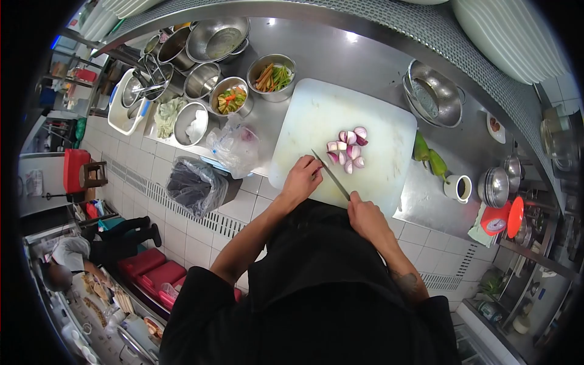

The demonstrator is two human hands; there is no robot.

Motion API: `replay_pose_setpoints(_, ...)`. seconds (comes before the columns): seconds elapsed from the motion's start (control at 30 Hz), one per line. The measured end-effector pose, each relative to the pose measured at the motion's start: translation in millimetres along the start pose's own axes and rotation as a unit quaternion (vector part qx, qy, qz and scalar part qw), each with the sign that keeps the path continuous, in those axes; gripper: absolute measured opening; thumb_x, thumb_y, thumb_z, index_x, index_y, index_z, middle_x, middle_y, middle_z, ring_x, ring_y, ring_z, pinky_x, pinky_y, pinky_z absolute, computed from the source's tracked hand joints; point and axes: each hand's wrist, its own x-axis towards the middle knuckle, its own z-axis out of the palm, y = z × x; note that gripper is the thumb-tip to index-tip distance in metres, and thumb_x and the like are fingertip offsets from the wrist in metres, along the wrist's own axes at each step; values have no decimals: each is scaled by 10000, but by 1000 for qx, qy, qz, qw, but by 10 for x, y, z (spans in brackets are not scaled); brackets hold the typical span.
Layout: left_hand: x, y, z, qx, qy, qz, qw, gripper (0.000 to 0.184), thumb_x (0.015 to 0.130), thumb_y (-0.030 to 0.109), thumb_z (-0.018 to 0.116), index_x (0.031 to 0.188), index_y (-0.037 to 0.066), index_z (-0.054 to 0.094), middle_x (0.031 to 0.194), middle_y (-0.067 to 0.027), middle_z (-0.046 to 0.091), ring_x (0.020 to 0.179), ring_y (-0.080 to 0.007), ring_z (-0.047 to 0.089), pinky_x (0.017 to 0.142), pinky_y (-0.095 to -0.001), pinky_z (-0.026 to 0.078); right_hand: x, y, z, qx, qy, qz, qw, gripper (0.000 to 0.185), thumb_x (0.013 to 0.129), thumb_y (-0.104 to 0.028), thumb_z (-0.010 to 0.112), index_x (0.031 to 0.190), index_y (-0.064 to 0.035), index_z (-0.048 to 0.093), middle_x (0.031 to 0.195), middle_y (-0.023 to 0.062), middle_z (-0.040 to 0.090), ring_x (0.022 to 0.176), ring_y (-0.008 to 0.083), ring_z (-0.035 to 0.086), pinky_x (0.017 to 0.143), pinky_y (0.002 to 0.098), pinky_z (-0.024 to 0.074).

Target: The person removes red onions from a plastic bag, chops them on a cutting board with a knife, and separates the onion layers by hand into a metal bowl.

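My right hand [366, 214] grips the handle of a kitchen knife [332, 174], its blade pointing up and left across the near part of a white cutting board [298, 109]. Just left of the blade, my left hand [302, 176] is closed with curled fingers. A small purplish bit shows at its fingertips and looks like a piece of red onion; the fingers mostly hide it. Beyond the blade, several cut red onion chunks [353, 151] lie in a loose group on the board.
Left of the board stand pots of cut vegetables [272, 94], a plastic bag [233, 148] and a lined bin [201, 182]. To the right are green peppers [437, 164], a white cup [459, 188] and a colander [447, 91]. A shelf [340, 23] overhangs the counter. Another person [115, 246] is at far left.
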Motion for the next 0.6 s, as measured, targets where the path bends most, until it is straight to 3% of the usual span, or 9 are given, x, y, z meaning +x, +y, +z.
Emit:
replay_pose_setpoints(0.07, 1, -5, -1, 4, 18, 20, 1000, 175, 799, -5, 684, 964, 29, 637, 958, -134, 603, 876, -332, 625, 766, -416, 529, -2, -4, 4, 9, -3, -4, 1000, 183, 1008, -177, 461, 1049, 1, 444, 766, 330, 647, 739, 553, 629, 693, 639, 494)
replay_pose_setpoints(0.27, -2, -34, -7, 0, -9, 6, 1000, 211, 795, 0, 678, 999, 31, 640, 971, -138, 605, 895, -335, 624, 765, -420, 538, 381, 210, 492, 49, 47, -48, 997, 160, 970, -132, 479, 1041, 6, 438, 741, 316, 642, 726, 540, 630, 672, 634, 491)
replay_pose_setpoints(0.5, 35, 125, -142, 76, -10, -1, 997, 231, 812, 41, 692, 1040, 50, 653, 1042, -115, 588, 882, -309, 624, 754, -414, 538, 95, 216, 219, 72, 46, -15, 996, 168, 976, -138, 473, 1055, 4, 430, 728, 295, 641, 708, 524, 631, 673, 618, 499)
replay_pose_setpoints(0.6, 216, 132, -106, 79, -3, 12, 997, 269, 806, 49, 704, 1069, 79, 657, 1050, -120, 582, 965, -296, 611, 777, -408, 531, -104, 323, 142, 81, 98, -9, 992, 175, 989, -154, 476, 1059, -1, 428, 733, 283, 646, 706, 521, 630, 672, 616, 500)
